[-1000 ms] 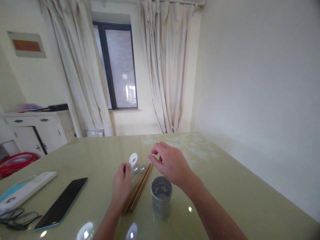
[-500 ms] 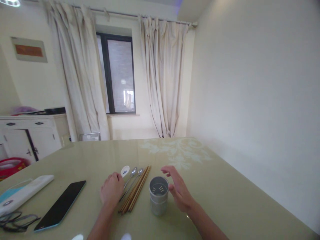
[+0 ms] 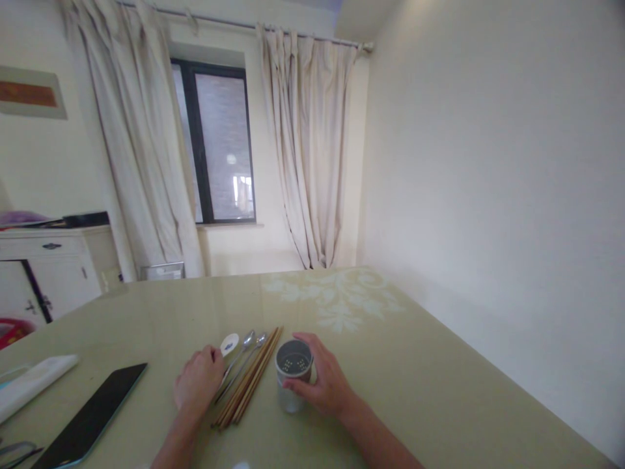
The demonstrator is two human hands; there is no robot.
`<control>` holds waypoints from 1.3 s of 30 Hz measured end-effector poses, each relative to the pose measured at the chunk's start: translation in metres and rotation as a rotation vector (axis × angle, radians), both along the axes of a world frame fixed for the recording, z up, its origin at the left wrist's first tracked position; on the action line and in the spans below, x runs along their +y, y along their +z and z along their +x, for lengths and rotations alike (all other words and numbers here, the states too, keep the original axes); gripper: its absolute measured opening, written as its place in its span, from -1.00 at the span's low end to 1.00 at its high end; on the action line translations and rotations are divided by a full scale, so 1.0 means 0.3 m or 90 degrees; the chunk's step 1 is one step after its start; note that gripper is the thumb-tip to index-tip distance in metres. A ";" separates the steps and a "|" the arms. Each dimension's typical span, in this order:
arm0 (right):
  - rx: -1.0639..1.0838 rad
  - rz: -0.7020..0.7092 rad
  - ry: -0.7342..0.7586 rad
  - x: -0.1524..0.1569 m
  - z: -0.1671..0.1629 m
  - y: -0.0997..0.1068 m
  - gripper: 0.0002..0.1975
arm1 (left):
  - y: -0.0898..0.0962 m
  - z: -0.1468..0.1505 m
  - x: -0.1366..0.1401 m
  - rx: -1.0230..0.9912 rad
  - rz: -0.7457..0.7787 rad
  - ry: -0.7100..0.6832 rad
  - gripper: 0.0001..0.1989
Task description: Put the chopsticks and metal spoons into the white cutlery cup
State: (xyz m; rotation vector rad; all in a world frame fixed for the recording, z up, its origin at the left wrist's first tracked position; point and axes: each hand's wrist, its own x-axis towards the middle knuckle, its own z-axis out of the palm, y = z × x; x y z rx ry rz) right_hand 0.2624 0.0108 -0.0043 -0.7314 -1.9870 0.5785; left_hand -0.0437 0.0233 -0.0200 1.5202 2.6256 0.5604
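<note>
A grey metal utensil cup (image 3: 293, 366) with small holes in its bottom stands upright on the table. My right hand (image 3: 325, 378) wraps its right side, thumb in front and fingers behind the rim. Left of the cup, a bundle of wooden chopsticks (image 3: 250, 384) lies beside two metal spoons (image 3: 249, 339). Curled on the table beside them is my left hand (image 3: 199, 378), closed, at a white spoon (image 3: 229, 344) with a blue mark. That spoon's handle is hidden by the hand, so I cannot tell what the fingers hold.
A dark phone (image 3: 95, 413) and a white power strip-like object (image 3: 36, 384) lie on the left of the glossy table (image 3: 439, 391). Partly cut off at the lower left are eyeglasses (image 3: 19, 449). The wall (image 3: 488, 195) borders the table's right side.
My right hand has moved left onto the cup and closed around it; before, it was apart beside it. The view has turned slightly right. The left hand stays beside the spoons.
</note>
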 end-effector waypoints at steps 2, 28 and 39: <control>0.023 -0.032 -0.024 0.010 -0.004 -0.014 -0.17 | 0.004 -0.001 -0.001 -0.007 0.001 -0.002 -0.56; 0.116 -0.106 -0.066 0.042 -0.017 -0.035 -0.17 | 0.006 0.001 -0.012 0.003 0.003 -0.013 -0.54; 0.112 -0.101 -0.080 0.038 -0.009 -0.033 -0.17 | 0.003 0.007 -0.015 0.031 0.011 -0.010 -0.57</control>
